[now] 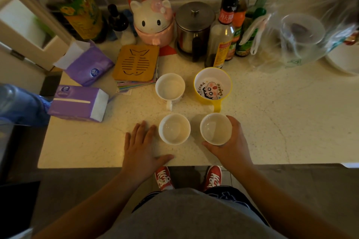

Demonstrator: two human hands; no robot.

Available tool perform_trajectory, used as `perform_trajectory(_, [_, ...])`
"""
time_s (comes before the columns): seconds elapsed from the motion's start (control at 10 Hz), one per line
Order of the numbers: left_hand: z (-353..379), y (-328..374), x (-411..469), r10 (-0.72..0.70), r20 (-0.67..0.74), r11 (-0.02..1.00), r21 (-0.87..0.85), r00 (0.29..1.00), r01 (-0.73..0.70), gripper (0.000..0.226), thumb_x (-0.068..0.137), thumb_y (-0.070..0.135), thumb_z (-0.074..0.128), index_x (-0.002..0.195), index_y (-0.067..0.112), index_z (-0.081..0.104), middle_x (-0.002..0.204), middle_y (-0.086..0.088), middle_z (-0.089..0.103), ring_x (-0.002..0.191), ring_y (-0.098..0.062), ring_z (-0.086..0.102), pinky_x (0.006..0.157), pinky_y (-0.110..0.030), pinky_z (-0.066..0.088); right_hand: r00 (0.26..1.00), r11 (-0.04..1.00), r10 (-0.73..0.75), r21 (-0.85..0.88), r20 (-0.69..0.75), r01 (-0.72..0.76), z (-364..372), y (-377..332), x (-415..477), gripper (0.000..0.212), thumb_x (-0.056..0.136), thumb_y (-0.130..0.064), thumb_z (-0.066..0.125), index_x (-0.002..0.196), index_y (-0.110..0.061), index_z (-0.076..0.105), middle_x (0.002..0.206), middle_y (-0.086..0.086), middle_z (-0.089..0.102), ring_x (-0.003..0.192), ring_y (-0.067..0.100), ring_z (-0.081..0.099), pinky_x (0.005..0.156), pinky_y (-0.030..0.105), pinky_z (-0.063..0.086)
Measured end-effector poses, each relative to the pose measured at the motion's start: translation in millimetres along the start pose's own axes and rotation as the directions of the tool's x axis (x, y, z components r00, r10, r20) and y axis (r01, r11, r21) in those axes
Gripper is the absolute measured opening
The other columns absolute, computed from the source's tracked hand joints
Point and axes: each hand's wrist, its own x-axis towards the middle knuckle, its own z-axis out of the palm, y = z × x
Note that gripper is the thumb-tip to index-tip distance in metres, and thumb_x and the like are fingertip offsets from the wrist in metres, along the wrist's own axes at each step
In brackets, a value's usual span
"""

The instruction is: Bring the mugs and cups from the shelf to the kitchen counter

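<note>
Several cups stand on the pale kitchen counter (272, 122) in two rows. At the back are a white mug (170, 88) with its handle toward me and a yellow cup (212, 85) with a cartoon inside. In front stand two plain white cups. My right hand (231, 141) wraps around the right white cup (215, 129), which rests on the counter. My left hand (140, 144) lies flat on the counter, fingers spread, just left of the other white cup (174, 129) and apart from it.
Two purple tissue packs (77, 101) lie at the left. A wooden trivet (136, 63), a cat-shaped pot (153, 23), a steel canister (194, 27), sauce bottles (221, 33) and a plastic-wrapped jug (299, 37) line the back. The counter's front edge runs near my wrists.
</note>
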Motion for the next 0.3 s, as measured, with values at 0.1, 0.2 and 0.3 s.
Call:
perform_trajectory(0.1, [-3,1,-8,0.003,0.003,0.999,-0.033,1.000,-0.003,0.101,0.065,0.087,0.048,0.145,0.030,0.027,0.158,-0.004,0.020,0.146,-0.026,0.014,0.116,-0.054,0.016,0.999,1.000,0.026,-0.001,0.027,-0.026,-1,0,3,0.101,0.049,-0.066,0.079,0.130,-0.057,0.020,0.122,-0.042,0.037,0.106,-0.018,0.042,0.081,0.017,0.041])
perform_trajectory(0.2, [-5,-3,-27,0.000,-0.052,0.992,-0.124,0.999,-0.006,0.071,0.078,0.069,0.055,0.136,0.030,0.040,0.144,0.001,0.042,0.131,-0.015,0.038,0.106,-0.040,0.036,0.997,0.999,0.037,-0.029,0.074,-0.035,-8,-8,-5,0.121,0.045,-0.073,0.075,0.143,-0.041,0.013,0.141,-0.013,0.034,0.119,-0.003,0.034,0.092,0.030,0.039])
perform_trajectory(0.3, [-3,-7,-52,0.084,0.040,0.979,-0.190,0.996,-0.075,0.039,0.087,0.058,0.042,0.113,0.033,0.057,0.106,0.011,0.062,0.089,0.004,0.048,0.075,-0.014,0.037,1.000,1.000,0.021,-0.001,0.008,-0.021,-33,-20,-7,0.110,0.050,-0.075,0.068,0.143,-0.038,0.021,0.143,-0.012,0.036,0.123,0.005,0.041,0.095,0.033,0.043])
